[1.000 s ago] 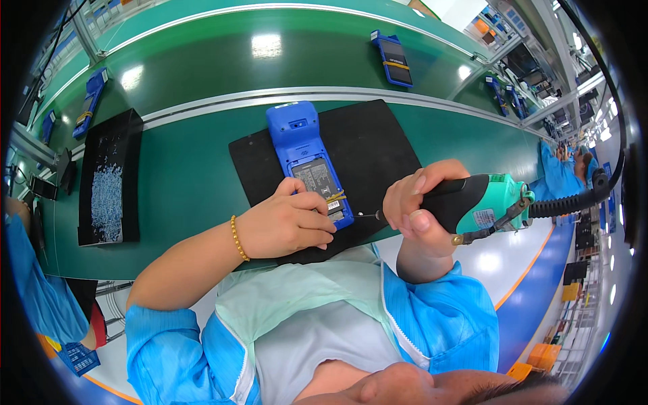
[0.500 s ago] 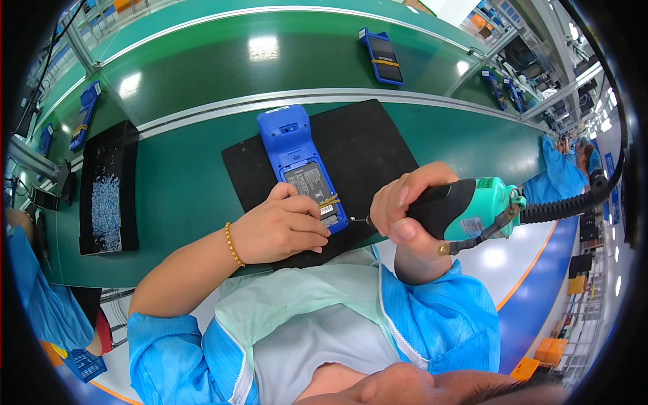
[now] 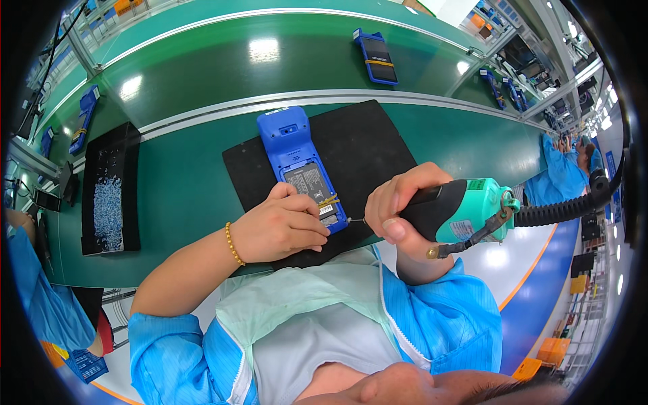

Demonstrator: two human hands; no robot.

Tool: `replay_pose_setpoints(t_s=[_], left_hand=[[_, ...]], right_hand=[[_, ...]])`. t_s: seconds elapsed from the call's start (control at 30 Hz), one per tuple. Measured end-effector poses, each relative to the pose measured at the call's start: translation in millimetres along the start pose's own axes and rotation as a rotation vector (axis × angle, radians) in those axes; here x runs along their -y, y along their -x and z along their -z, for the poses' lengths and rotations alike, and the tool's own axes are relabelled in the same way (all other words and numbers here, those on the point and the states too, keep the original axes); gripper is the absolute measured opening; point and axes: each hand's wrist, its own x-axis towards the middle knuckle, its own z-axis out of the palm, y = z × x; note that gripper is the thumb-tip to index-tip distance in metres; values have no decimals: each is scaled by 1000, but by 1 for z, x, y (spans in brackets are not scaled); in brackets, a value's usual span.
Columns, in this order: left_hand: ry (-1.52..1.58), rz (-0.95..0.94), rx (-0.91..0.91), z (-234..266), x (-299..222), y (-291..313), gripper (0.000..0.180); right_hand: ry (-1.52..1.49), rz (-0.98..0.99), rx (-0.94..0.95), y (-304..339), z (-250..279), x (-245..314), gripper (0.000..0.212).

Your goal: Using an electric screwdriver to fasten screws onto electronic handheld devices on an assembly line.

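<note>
A blue handheld terminal (image 3: 287,140) lies back side up on a black mat (image 3: 364,142), its battery (image 3: 308,184) showing and a yellow rubber band (image 3: 329,201) near its lower end. My left hand (image 3: 287,226) is closed over the terminal's lower left part and holds it down. My right hand (image 3: 398,206) is wrapped around a green and black electric screwdriver (image 3: 466,212), held nearly level. Its thin bit (image 3: 358,220) points left, with a small screw-like piece (image 3: 349,219) at the tip, by the terminal's lower right edge. Whether the tip touches the edge I cannot tell.
To the left, a black tray (image 3: 129,202) holds many small blue and white pieces (image 3: 108,212). Beyond the metal rail, another blue terminal (image 3: 376,59) lies on the green conveyor (image 3: 304,64). A black coiled hose (image 3: 560,212) runs from the screwdriver. Co-workers sit at both sides.
My right hand has brought the screwdriver slightly left, its tip now nearer the terminal's edge. The terminal on the conveyor has shifted a little left. My left hand stays put.
</note>
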Motion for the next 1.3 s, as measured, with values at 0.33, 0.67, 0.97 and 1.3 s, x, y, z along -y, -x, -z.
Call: replay_pose_setpoints(t_s=[0.33, 0.67, 0.97, 1.3], left_hand=[[6, 0, 4, 1, -2, 1, 20], [-63, 245, -208, -6, -5, 0, 26], [-32, 285, -171, -4, -8, 1, 22], [-797, 736, -445, 145, -39, 48, 8]], right_hand=[[-101, 35, -42, -1, -4, 4, 27], [-309, 216, 58, -12, -3, 10, 29], [-308, 261, 31, -11, -16, 12, 28], [-144, 391, -136, -6, 7, 8, 25]])
